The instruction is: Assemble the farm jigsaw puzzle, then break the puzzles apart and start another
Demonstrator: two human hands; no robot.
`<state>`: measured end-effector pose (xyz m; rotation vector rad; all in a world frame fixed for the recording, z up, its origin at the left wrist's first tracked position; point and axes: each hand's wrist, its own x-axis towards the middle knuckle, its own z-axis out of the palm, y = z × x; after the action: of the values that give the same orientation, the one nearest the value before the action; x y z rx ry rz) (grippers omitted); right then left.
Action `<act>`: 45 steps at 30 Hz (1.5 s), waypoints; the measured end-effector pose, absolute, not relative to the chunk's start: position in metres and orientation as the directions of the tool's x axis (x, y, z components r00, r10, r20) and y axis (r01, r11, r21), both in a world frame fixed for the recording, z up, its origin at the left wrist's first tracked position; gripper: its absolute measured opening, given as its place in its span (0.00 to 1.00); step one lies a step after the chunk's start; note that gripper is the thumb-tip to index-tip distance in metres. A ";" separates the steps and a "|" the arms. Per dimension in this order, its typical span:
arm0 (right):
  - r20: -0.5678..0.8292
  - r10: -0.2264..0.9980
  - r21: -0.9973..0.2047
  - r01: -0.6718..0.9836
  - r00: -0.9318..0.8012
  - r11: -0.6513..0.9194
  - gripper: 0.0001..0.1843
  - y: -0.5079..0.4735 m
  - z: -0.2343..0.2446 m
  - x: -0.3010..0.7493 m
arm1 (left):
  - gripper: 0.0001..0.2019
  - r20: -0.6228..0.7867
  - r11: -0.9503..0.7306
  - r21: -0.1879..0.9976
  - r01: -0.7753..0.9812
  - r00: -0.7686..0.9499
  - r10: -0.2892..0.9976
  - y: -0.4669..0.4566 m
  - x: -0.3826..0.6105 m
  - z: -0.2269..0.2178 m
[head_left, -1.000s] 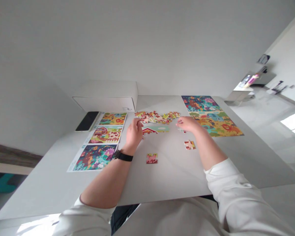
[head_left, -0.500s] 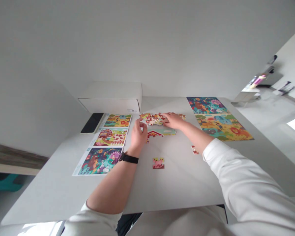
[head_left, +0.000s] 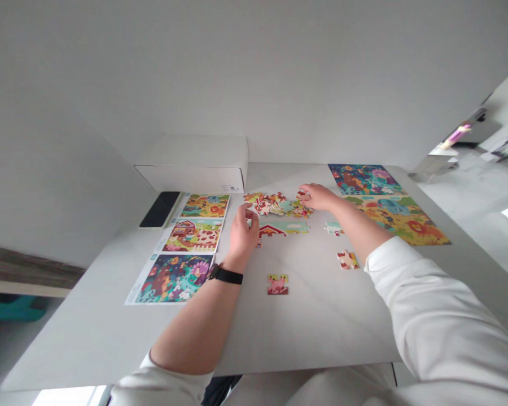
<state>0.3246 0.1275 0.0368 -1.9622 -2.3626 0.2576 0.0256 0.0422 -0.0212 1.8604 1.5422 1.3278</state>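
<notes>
Towards the table's (head_left: 313,332) back edge, the left hand (head_left: 244,231) covers the left end of the joined barn strip (head_left: 294,227) and most of a small piece (head_left: 259,243) below it; what its curled fingers may hold cannot be told; the right hand (head_left: 319,197) partly hides a reddish piece (head_left: 302,195), too small to tell whether gripped or merely touched; overlapping pieces in the pile (head_left: 275,205) hide one another; nearer the right edge, the right forearm (head_left: 359,231) covers part of the yellow picture (head_left: 406,217); by the back left corner, the box label (head_left: 227,188) is illegible; both sleeves (head_left: 440,316) run off the bottom.
</notes>
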 end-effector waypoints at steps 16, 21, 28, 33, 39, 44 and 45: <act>-0.141 0.946 -0.109 0.954 -0.292 0.278 0.27 0.132 0.040 0.284 | 0.16 0.415 -0.331 0.765 0.553 -0.030 0.909 0.041 0.029 -0.018; 0.074 0.956 -0.216 0.932 -0.283 0.292 0.13 0.119 0.038 0.288 | 0.15 0.409 -0.325 0.771 0.548 -0.034 0.912 0.043 0.030 -0.018; 0.113 0.988 -0.756 0.637 -0.104 0.153 0.09 0.072 0.034 0.310 | 0.14 0.444 -0.373 0.766 0.523 -0.012 0.896 0.043 0.033 -0.014; 0.137 0.990 -0.910 0.390 -0.033 0.140 0.19 0.012 0.032 0.316 | 0.13 0.421 -0.423 0.801 0.424 0.103 0.901 0.025 0.050 -0.002; 0.106 0.994 -0.953 0.285 0.008 0.099 0.23 -0.028 0.014 0.299 | 0.20 0.302 -0.405 0.857 0.319 0.328 0.895 -0.007 0.069 0.001; 0.111 0.991 -0.933 0.335 -0.077 0.130 0.22 -0.027 0.000 0.292 | 0.25 0.236 -0.358 0.871 0.337 0.351 0.906 -0.005 0.070 -0.005; 0.119 0.989 -0.925 0.353 -0.085 0.142 0.22 -0.026 -0.001 0.292 | 0.25 0.231 -0.357 0.862 0.359 0.349 0.908 -0.003 0.069 -0.006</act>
<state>0.2917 -0.0260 -0.0011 -1.3363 -1.5815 0.9579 0.0691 -0.0033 -0.0059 1.8861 1.1083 0.9589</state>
